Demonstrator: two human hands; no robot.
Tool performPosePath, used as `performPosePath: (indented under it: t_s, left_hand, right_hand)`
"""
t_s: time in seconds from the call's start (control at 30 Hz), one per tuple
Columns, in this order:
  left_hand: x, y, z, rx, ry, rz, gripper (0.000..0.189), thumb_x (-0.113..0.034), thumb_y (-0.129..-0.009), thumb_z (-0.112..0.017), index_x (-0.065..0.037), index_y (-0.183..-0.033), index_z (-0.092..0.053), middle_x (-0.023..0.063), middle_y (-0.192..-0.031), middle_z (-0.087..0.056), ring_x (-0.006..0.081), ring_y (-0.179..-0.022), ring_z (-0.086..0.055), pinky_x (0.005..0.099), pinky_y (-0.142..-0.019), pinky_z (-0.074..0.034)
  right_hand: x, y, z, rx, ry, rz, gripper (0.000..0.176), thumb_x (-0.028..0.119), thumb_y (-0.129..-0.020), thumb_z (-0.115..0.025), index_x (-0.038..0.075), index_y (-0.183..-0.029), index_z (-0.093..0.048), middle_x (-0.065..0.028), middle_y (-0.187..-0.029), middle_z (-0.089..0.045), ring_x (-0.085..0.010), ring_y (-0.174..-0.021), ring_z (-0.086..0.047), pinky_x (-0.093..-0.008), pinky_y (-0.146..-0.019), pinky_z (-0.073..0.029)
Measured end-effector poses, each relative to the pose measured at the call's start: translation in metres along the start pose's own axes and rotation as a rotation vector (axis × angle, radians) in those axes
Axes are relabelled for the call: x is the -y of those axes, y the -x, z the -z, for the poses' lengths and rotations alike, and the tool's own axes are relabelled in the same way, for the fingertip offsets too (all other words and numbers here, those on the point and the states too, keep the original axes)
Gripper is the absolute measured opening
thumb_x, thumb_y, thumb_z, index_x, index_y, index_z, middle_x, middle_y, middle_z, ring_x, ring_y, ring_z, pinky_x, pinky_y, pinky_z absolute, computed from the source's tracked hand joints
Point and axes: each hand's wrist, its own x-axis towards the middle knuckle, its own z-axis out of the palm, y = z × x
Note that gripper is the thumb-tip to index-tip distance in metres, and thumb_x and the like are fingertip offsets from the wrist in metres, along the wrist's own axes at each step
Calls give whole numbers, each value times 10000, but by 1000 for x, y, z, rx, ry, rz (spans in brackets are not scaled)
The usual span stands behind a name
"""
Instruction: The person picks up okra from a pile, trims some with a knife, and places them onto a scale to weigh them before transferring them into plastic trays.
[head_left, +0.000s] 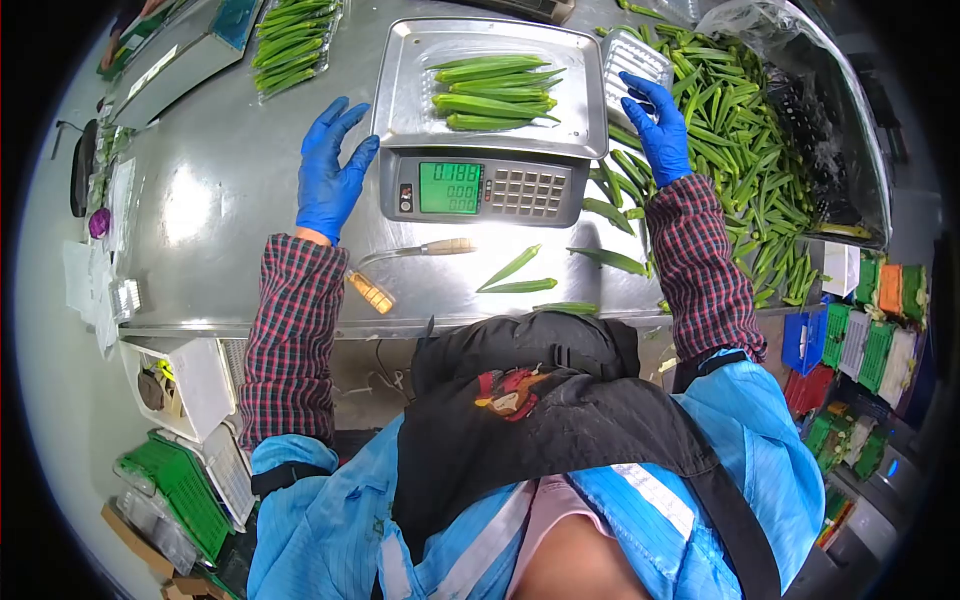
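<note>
Several green okra pods (495, 92) lie in a row on the metal pan (410, 125) of a digital scale (483, 188), whose green display is lit. My left hand (333, 170), in a blue glove, is held left of the pan with fingers spread and nothing in it. On the right, my right hand (655, 125), also gloved in blue, has its fingers apart beside a clear plastic tray (637, 70); whether the fingertips touch the tray I cannot tell. A large heap of okra (745, 140) spreads to the right of that hand.
A knife (420, 249) and a wooden-handled tool (370, 292) lie before the scale, near loose okra (512, 268). A filled okra tray (293, 45) sits at the back left beside a metal machine (185, 65). Crates (178, 490) stand below the table at left, others at right.
</note>
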Motion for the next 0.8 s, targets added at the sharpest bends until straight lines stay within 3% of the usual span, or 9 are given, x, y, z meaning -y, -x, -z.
performPosePath:
  t_s: [0.17, 0.23, 0.4, 0.47, 0.5, 0.53, 0.63, 0.73, 0.8]
  left_hand:
    - [-1, -9, 1, 13, -21, -21, 413, -82, -799, -671, -146, -1200, -599, 111, -1311, -497, 257, -1214, -475, 351, -1015, -373]
    - [-8, -17, -3, 0, -79, -134, 427, -63, -771, -676, -160, -1182, -610, 95, -1219, -562, 261, -1139, -520, 350, -970, -402]
    - [-9, -38, -35, 104, -52, -194, 419, -66, -742, -678, -171, -1143, -622, 86, -1041, -625, 284, -989, -564, 369, -876, -443]
    - [-5, -47, -60, 110, -36, -267, 425, -76, -730, -686, -167, -1139, -613, 98, -1027, -623, 296, -957, -571, 377, -856, -455]
    - [-3, -50, -70, 141, -59, -253, 436, -89, -713, -702, -163, -1132, -607, 100, -1028, -625, 299, -942, -578, 382, -843, -465]
    - [1, -52, -77, 144, -55, -258, 436, -89, -713, -702, -163, -1132, -607, 100, -1028, -625, 299, -942, -578, 382, -843, -465]
    - [2, -58, -82, 199, -115, -224, 405, -122, -688, -727, -154, -1077, -615, 77, -924, -628, 294, -869, -580, 388, -780, -473]
    - [-9, -66, -74, 58, 85, -168, 385, -137, -701, -724, -147, -1073, -624, 78, -940, -632, 292, -883, -581, 383, -784, -472]
    - [-9, -76, -75, 82, 58, -151, 357, -136, -713, -720, -136, -1061, -640, 86, -978, -631, 294, -901, -583, 381, -801, -470]
  right_hand:
    - [6, 11, -14, -17, -12, -21, 311, 83, -821, -651, 114, -1130, -642, -32, -1044, -622, -145, -950, -579, -286, -841, -449]
    - [11, 15, -21, 2, 6, -23, 301, 71, -817, -647, 109, -1116, -648, -29, -1024, -624, -138, -914, -578, -278, -822, -455]
    - [12, 18, -53, 142, 158, -55, 261, 87, -787, -678, 127, -1044, -672, -20, -872, -636, -119, -702, -570, -238, -676, -481]
    - [29, 15, -71, 183, 289, -81, 247, 133, -780, -691, 145, -1025, -674, -42, -859, -649, -177, -698, -606, -275, -672, -498]
    - [26, 11, -77, 225, 404, 49, 244, 181, -769, -700, 149, -1010, -675, -70, -870, -654, -232, -755, -630, -320, -696, -507]
    - [22, 8, -80, 255, 425, 43, 240, 207, -765, -699, 139, -995, -677, -78, -872, -657, -264, -789, -633, -348, -711, -508]
    - [24, -2, -79, 235, 393, 134, 212, 195, -764, -700, 143, -969, -684, -63, -852, -656, -247, -768, -630, -334, -694, -507]
    - [36, -24, -70, 181, 310, 125, 152, 140, -767, -691, 144, -919, -695, -31, -816, -639, -212, -723, -610, -302, -666, -498]
    - [40, -43, -72, 133, 400, 219, 143, 147, -771, -688, 137, -913, -697, -29, -816, -631, -210, -730, -609, -306, -670, -500]
